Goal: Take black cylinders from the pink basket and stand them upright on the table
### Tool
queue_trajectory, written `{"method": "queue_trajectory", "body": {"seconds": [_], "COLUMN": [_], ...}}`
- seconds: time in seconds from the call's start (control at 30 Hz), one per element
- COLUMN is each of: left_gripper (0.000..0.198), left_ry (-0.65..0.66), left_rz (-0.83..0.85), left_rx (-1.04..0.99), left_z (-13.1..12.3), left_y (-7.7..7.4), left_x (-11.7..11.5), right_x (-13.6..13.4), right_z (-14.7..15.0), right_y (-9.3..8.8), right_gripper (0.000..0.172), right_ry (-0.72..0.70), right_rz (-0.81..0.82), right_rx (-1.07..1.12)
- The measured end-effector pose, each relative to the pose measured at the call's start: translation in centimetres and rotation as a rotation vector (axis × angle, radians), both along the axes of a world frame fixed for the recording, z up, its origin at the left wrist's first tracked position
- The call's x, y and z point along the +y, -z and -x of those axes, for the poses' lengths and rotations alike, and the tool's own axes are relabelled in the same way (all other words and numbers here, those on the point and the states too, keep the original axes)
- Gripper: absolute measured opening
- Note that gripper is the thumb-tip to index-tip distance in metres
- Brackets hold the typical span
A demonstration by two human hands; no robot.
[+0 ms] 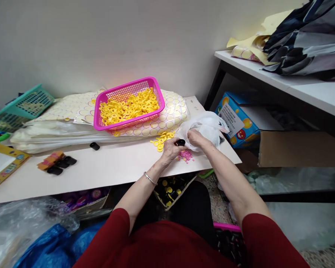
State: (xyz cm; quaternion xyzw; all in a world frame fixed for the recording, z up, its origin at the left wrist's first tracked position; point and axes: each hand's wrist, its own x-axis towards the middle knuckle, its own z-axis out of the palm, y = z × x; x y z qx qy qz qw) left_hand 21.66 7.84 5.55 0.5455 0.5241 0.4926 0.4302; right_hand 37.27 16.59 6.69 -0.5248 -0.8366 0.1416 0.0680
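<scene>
My left hand [171, 149] pinches a small black cap [180, 142] just above the white table [108, 169]. Close beside it, my right hand [195, 139] has its fingers curled into a white plastic bag [208, 126] at the table's right end. Small pink beads [185, 155] lie scattered under both hands. A loose heap of yellow rings [162, 138] sits just left of them. Behind, a pink basket [100, 111] full of the same yellow rings rests on sticker sheets [170, 111].
Black caps and an orange block [57, 163] lie at the table's left, one lone black cap [94, 146] further in. A teal basket [22, 106] stands far left. A blue printed box [237, 124] and a cardboard box [298, 149] sit under the right shelf. Bags crowd the floor.
</scene>
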Motion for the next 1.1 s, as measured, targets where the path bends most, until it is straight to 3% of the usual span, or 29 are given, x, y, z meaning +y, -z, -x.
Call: {"method": "queue_trajectory", "body": {"seconds": [0.23,0.4,0.5,0.67,0.77,0.97,1.1], "left_gripper": [0.021,0.020,0.018,0.018,0.016,0.018,0.020], "left_ry": [0.046,0.078,0.079,0.080,0.079,0.097,0.109], "left_rz": [0.019,-0.011,-0.009,-0.016,-0.021,-0.036,-0.037], "left_rx": [0.120,0.172,0.258,0.277,0.260,0.193,0.143], "left_z": [-0.1,-1.6,-2.1,-2.3,-2.2,-1.5,-1.1], "left_y": [-0.6,-0.3,-0.2,0.2,0.3,0.6,1.2], "left_x": [0.1,0.3,0.5,0.2,-0.1,-0.4,-0.8], "right_x": [-2.3,-4.5,-5.3,-7.5,-8.8,-8.9,-7.7], "right_z": [-3.0,-4.2,-3.9,-2.0,-0.7,-0.8,-1.9], "right_y": [0.6,-0.6,-1.7,-4.1,-5.0,-4.6,-3.1], "right_gripper": [0.032,0.032,0.024,0.027,0.026,0.026,0.030], "right_ry": [0.161,0.155,0.058,-0.113,-0.210,-0.202,-0.110], "right_rz": [-0.005,0.023,-0.061,-0.326,-0.432,-0.508,-0.409], "right_rx": [0.630,0.806,0.658,-0.052,-0.267,-0.238,0.010]}}
